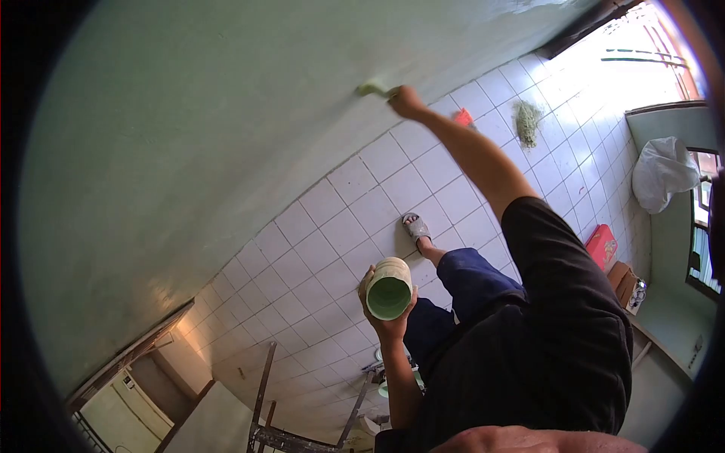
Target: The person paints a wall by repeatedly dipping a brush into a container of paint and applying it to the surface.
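My right hand (pixel 408 103) is stretched out to the wall, its fingers closed round the handle of a paintbrush. The green-coated head of the paintbrush (pixel 370 90) meets the pale green wall (pixel 226 113). Closer to my body, my left hand (pixel 387 323) grips a round paint pot (pixel 393 267) from below and the side. The pot is tilted, so its mouth faces me. Green paint coats its inside; how full it is I cannot tell.
White tiles cover the floor (pixel 332 219). Near the wall lie a red object (pixel 464 118) and a pile of greyish debris (pixel 526 124). A dark metal frame (pixel 264 392) stands at lower left. A white sack (pixel 664 174), a red box (pixel 601 246) and cardboard (pixel 621 281) are at right.
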`<state>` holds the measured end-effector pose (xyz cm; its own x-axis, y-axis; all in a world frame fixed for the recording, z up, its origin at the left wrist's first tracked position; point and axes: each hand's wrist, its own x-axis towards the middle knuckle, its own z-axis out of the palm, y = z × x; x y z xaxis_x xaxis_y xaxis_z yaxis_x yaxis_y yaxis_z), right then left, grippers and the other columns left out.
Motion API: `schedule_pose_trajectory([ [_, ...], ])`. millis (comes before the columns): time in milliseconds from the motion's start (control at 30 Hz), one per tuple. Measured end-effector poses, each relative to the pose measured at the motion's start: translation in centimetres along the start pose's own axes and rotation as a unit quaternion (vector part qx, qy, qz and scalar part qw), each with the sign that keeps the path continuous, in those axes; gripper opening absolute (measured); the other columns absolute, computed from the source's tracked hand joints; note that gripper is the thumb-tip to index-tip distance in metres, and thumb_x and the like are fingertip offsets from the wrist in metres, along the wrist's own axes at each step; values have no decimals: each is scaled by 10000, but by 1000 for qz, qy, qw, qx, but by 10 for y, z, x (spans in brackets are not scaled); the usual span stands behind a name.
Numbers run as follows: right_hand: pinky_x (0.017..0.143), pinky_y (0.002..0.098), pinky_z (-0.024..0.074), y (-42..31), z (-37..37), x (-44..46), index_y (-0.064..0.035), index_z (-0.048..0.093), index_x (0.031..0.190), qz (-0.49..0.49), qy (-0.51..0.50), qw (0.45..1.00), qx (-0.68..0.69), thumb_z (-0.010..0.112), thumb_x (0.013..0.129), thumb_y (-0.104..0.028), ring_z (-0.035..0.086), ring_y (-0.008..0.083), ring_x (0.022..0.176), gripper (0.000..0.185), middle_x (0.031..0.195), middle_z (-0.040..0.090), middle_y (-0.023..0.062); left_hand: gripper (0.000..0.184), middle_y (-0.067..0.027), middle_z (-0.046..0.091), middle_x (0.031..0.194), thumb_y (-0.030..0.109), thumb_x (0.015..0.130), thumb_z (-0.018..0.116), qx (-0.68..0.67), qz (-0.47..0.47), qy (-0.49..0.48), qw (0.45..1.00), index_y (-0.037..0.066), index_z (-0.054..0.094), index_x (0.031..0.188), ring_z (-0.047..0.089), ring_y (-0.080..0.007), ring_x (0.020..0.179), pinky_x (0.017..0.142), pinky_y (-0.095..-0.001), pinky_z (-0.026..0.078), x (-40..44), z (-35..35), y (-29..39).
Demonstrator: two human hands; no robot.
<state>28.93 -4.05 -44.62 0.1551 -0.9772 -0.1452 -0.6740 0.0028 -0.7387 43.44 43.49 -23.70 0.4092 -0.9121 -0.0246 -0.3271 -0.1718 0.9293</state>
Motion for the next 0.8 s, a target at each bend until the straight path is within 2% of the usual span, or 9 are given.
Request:
schedule_pose_trajectory([
  [67,783,480,593,38,-35,20,25,771,1048,98,55,992,-57,687,833,-112,747,420,930,268,996,753,270,952,-170,540,1414,238,678,981,6,0,6,1000,6,468,1446,566,-369,1294,1109,-501,495,-3,-2,-1],
  [133,788,479,593,34,-60,8,51,757,1033,258,189,947,39,707,834,-126,749,420,924,271,1003,759,265,944,-171,540,1413,239,679,979,11,2,13,1000,7,475,1442,567,-367,1291,1109,-498,495,-5,-1,1],
  [233,791,477,595,27,-45,8,66,739,1043,327,240,908,100,718,841,-136,747,422,924,287,994,760,255,933,-170,543,1411,242,678,978,39,16,12,999,6,485,1435,567,-365,1288,1103,-497,496,-13,-2,7],
  [300,847,480,590,-4,12,1,53,729,1073,193,206,957,67,681,836,-88,734,426,983,281,1000,739,285,932,-169,546,1410,241,679,978,32,3,10,999,10,489,1438,565,-364,1289,1099,-495,494,-18,2,3],
  [400,844,517,575,-68,94,-37,9,763,1025,137,84,983,88,590,844,-49,717,460,972,257,963,731,295,919,-180,524,1410,233,690,975,14,-18,-16,1000,-5,482,1429,554,-340,1315,1136,-475,458,-21,5,12],
  [467,855,495,591,-68,141,-65,-11,774,1042,-33,-103,994,-13,607,843,-67,730,435,953,266,967,745,261,922,-184,535,1408,241,686,978,33,-5,-16,999,-6,487,1426,560,-337,1309,1133,-475,463,-21,6,21],
  [667,779,459,552,-118,78,-204,-52,744,948,-70,-209,970,100,704,904,-323,720,352,869,278,923,748,186,917,-194,565,1417,225,680,982,-29,-17,-11,999,4,483,1417,585,-332,1304,1130,-461,473,-33,-1,43],
  [733,778,463,547,-105,38,-249,-52,729,948,1,-220,966,136,705,909,-341,723,345,875,293,899,744,181,907,-189,565,1421,198,685,979,-30,-12,-8,999,5,482,1419,601,-320,1281,1106,-442,498,-41,-3,49],
  [800,796,447,549,-84,-11,-285,-31,738,1039,11,-269,958,97,763,875,-340,724,337,900,352,943,754,181,896,-152,626,1331,161,660,1000,-161,-31,8,986,2,510,1394,676,-261,1158,985,-394,574,-51,-7,45],
])
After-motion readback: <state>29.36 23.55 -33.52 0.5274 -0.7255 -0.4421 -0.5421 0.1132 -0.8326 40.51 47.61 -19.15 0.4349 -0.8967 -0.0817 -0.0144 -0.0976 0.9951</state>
